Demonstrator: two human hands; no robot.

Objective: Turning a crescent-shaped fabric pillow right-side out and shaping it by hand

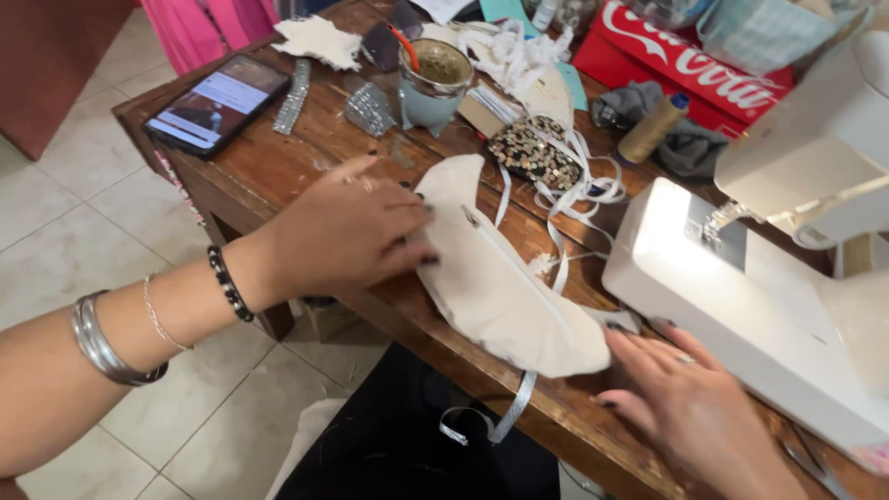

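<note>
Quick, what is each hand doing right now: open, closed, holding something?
Left hand: open, fingers flat on the cream fabric piece, pressing rather than gripping.
Right hand: open, fingertips at the fabric's lower end, beside the white sewing machine.

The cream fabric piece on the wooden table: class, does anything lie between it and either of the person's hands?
Nothing visible does. The left hand already presses its fingers on the cream fabric piece, and the right hand touches its lower end, beside the white sewing machine.

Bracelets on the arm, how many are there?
3, all on the left arm: a black beaded bracelet at the wrist, a thin chain behind it, silver bangles farthest up. Right wrist is out of view.
</note>
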